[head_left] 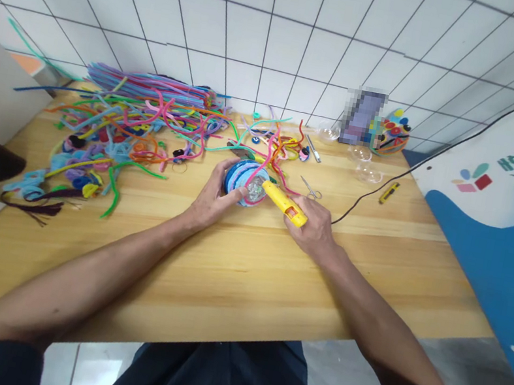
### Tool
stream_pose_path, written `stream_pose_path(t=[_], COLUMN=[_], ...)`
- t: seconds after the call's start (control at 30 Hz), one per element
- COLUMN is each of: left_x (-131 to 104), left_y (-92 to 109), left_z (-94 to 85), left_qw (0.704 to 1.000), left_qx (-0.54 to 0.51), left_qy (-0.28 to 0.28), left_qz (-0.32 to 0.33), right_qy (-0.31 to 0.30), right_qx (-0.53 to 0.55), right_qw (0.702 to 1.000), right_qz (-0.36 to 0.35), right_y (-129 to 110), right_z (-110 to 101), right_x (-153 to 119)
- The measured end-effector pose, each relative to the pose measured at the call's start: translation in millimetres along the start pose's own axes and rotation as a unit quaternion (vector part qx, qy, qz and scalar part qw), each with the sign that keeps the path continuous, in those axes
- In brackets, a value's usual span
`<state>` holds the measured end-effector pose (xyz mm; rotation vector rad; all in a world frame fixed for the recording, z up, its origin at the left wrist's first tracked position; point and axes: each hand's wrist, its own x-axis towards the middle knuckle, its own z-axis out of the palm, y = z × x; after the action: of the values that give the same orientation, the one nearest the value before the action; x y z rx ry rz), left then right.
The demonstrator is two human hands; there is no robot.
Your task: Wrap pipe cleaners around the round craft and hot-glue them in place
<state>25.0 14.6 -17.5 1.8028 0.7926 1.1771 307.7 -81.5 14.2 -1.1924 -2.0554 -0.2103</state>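
Observation:
My left hand (215, 195) is closed around the side of a clear ball (238, 178) wrapped in blue and light-purple pipe cleaners. A shiny see-through patch shows on its near right side. From the ball a pink pipe cleaner (270, 148) curves upward. My right hand (314, 224) grips a yellow hot glue gun (285, 203), tilted so its front end points up and left at the ball. Whether the nozzle touches the ball I cannot tell. A black cord (359, 201) runs off to the right behind the right hand.
Tangled pipe cleaners (97, 138) cover the table's left side, with a bundle of straight ones (151, 86) by the wall. Scissors (311, 189) lie beyond my right hand. Farther right are clear domes (368, 172), a yellow cutter (389, 193) and a decorated round piece (391, 133).

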Motion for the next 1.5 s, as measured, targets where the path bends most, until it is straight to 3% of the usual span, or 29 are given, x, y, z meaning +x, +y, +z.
stream_pose_path(t=[0.53, 0.9, 0.97, 1.07, 1.23, 1.37, 1.5], left_x=[-0.9, -1.7, -1.9, -2.7, -3.9, -4.1, -4.5], left_y=[-2.6, -1.5, -1.2, -0.3, -0.9, -3.9, -6.2], left_z=[-0.4, 1.1, 0.9, 0.7, 0.2, -1.5, -2.7], left_qw=[1.000, 0.999, 0.999, 0.999, 0.999, 0.999, 0.999], left_qx=[-0.001, -0.015, -0.016, -0.013, -0.020, -0.017, -0.024], left_qy=[0.003, 0.013, 0.011, 0.012, 0.009, 0.014, 0.016], left_qz=[-0.020, -0.034, -0.036, -0.040, -0.041, -0.043, -0.045], right_qy=[0.021, -0.015, -0.011, 0.002, 0.015, -0.045, -0.119], right_qx=[-0.003, 0.021, 0.048, 0.086, -0.002, -0.118, -0.155], right_qw=[0.999, 0.998, 0.995, 0.978, 0.922, 0.864, 0.818], right_qz=[-0.046, 0.056, 0.087, 0.192, 0.388, 0.487, 0.541], right_y=[-5.5, 1.3, -1.4, 2.2, 42.0, 71.1, 73.9], right_z=[-2.2, -4.8, -5.9, -12.0, -34.7, -51.4, -50.5], right_x=[4.1, 0.5, 1.3, 5.2, 15.9, 21.8, 25.4])
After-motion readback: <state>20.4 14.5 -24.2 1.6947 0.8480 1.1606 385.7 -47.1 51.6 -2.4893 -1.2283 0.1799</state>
